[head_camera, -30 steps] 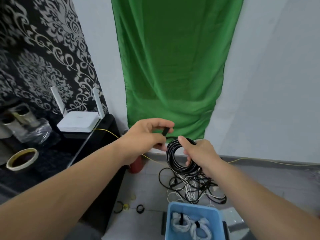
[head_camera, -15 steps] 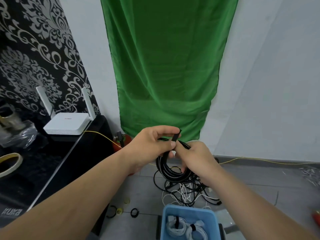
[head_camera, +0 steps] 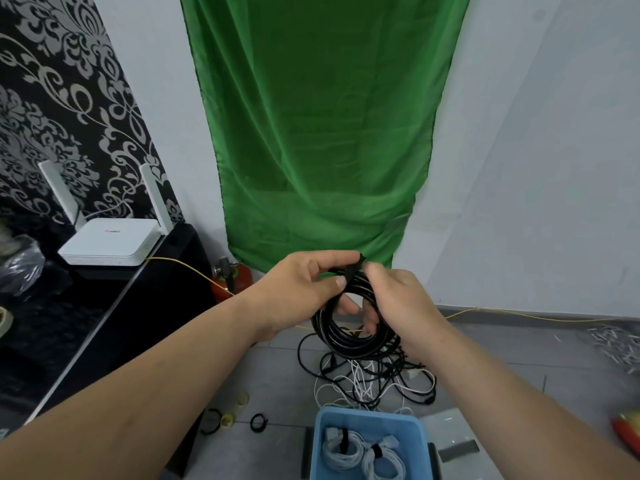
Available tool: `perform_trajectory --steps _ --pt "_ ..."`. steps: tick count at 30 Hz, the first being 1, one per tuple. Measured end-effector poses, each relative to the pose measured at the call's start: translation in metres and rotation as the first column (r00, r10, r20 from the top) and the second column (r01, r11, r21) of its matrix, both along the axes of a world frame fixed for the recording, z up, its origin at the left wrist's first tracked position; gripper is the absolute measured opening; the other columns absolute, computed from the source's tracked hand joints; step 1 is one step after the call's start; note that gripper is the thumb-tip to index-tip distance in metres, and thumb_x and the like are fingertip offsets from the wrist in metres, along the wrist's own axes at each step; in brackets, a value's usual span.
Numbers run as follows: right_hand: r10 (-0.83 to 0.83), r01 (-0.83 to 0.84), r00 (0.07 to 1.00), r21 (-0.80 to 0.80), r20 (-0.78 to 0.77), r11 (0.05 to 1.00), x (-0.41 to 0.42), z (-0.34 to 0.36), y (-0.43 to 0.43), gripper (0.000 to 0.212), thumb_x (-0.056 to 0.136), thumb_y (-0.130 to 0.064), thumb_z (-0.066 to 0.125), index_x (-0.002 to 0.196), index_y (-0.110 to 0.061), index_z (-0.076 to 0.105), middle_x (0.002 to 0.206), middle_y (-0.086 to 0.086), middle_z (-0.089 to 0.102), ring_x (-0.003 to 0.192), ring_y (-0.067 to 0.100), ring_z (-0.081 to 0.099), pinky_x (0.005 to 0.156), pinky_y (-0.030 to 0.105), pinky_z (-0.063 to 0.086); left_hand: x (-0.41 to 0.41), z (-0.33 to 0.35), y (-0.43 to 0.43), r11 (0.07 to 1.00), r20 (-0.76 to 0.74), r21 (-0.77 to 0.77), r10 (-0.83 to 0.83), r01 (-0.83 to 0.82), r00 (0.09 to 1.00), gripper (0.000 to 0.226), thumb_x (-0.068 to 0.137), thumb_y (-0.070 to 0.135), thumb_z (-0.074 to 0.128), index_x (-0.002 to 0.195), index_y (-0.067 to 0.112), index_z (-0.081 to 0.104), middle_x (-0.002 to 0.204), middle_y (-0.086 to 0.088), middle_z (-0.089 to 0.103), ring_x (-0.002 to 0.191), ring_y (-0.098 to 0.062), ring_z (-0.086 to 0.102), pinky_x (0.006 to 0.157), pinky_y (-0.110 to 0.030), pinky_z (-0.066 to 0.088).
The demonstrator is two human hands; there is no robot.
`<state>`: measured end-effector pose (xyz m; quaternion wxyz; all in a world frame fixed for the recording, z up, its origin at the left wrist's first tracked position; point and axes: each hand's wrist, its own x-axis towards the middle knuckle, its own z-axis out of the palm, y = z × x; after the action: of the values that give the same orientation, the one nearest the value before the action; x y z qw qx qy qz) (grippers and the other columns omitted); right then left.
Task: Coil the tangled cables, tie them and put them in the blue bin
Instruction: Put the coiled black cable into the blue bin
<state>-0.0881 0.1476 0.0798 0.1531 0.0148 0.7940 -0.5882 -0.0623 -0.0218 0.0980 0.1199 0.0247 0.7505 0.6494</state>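
A coil of black cable (head_camera: pixel 346 336) hangs in the air between my hands, above the floor. My left hand (head_camera: pixel 304 289) pinches a black tie strap (head_camera: pixel 352 270) at the top of the coil between thumb and fingers. My right hand (head_camera: pixel 394 299) grips the coil's right side, its fingers curled through the loop. Below lies a tangle of black and white cables (head_camera: pixel 374 382) on the grey floor. The blue bin (head_camera: pixel 412 431) stands at the bottom centre with two tied white cable coils (head_camera: pixel 360 452) inside.
A black table (head_camera: pixel 104 306) at the left carries a white router (head_camera: pixel 107 245) and a plastic bag. A red extinguisher (head_camera: pixel 230 278) stands by the green curtain (head_camera: pixel 318 133). Small tie rings (head_camera: pixel 258 422) lie on the floor left of the bin. A yellow wire runs along the wall.
Both hands came together at the top of the coil; the left hand brought the strap onto the cable. The view shifted slightly to the right.
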Motion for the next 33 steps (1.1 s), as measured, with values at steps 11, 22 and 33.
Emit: perform_trajectory --steps 11,22,33 --pt "-0.034 0.038 0.994 0.038 -0.107 0.999 0.003 0.001 0.001 0.066 0.105 -0.053 0.036 0.061 -0.010 0.059 0.051 0.011 0.059 0.051 0.023 0.058 0.065 0.036 0.048 0.012 0.007 0.012 0.978 -0.156 -0.207 -0.063 0.030 0.986 0.046 0.102 -0.005 0.051 0.142 0.019 0.056 0.095 -0.011 0.077 0.057 0.004 0.068 0.055 -0.003 0.045" --pt "-0.019 0.018 0.989 -0.006 -0.145 1.000 0.008 0.002 -0.003 0.044 0.102 -0.035 0.040 0.069 -0.011 0.058 0.051 0.015 0.055 0.052 0.025 0.052 0.067 0.055 0.053 -0.002 -0.014 0.002 0.894 -0.409 -0.439 -0.107 -0.093 0.906 0.047 0.095 0.010 0.070 0.138 0.029 0.065 0.133 0.015 0.067 0.073 0.029 0.053 0.076 0.002 0.039" --pt "-0.009 0.008 0.980 -0.010 -0.198 1.000 0.006 -0.004 -0.007 0.025 0.103 -0.030 0.039 0.102 -0.028 0.063 0.050 0.011 0.055 0.049 0.024 0.054 0.062 0.045 0.050 -0.014 -0.027 -0.010 0.744 -0.546 -0.638 -0.258 -0.196 0.797 0.058 0.084 0.038 0.071 0.140 0.043 0.058 0.135 0.023 0.064 0.124 0.000 0.061 0.095 -0.031 0.055"
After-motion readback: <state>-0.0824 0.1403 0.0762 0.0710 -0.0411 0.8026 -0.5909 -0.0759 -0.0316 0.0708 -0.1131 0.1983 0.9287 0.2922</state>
